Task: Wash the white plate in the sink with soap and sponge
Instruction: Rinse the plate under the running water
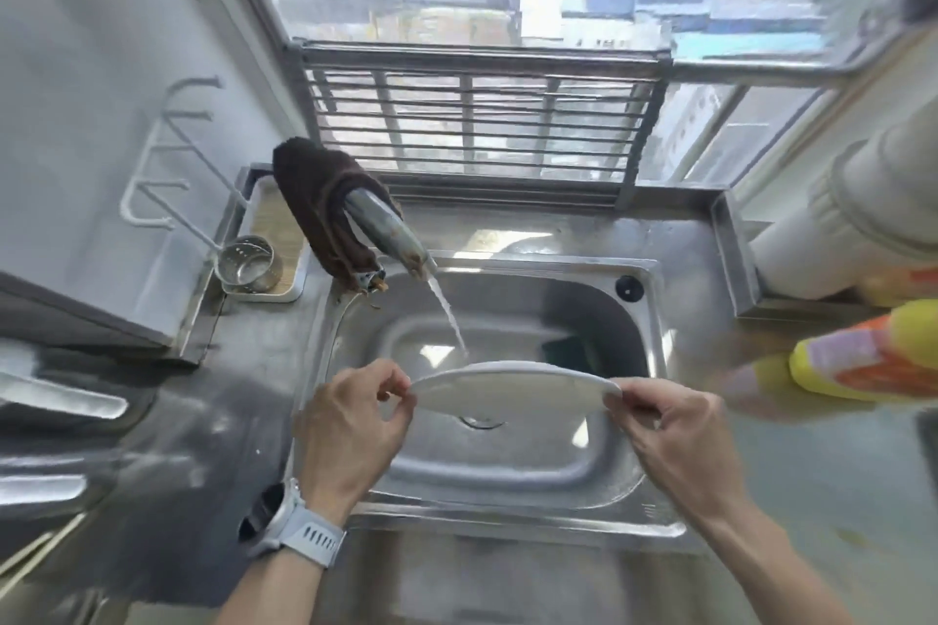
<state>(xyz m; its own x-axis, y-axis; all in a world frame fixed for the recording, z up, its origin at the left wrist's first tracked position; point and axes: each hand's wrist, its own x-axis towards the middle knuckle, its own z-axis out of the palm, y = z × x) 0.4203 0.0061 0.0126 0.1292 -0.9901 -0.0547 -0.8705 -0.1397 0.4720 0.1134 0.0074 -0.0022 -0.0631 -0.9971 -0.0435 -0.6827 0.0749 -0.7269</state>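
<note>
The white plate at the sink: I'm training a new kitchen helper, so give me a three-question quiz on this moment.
1. True or false: the white plate rests flat on the bottom of the sink.
2. Where does the water from the tap land? A) on the plate's far edge B) on the left hand C) on the dark cloth
3. Fill in: the right hand pinches the plate's ____ with its fingers.

Key
1. False: both hands hold it tilted above the drain.
2. A
3. rim
</note>
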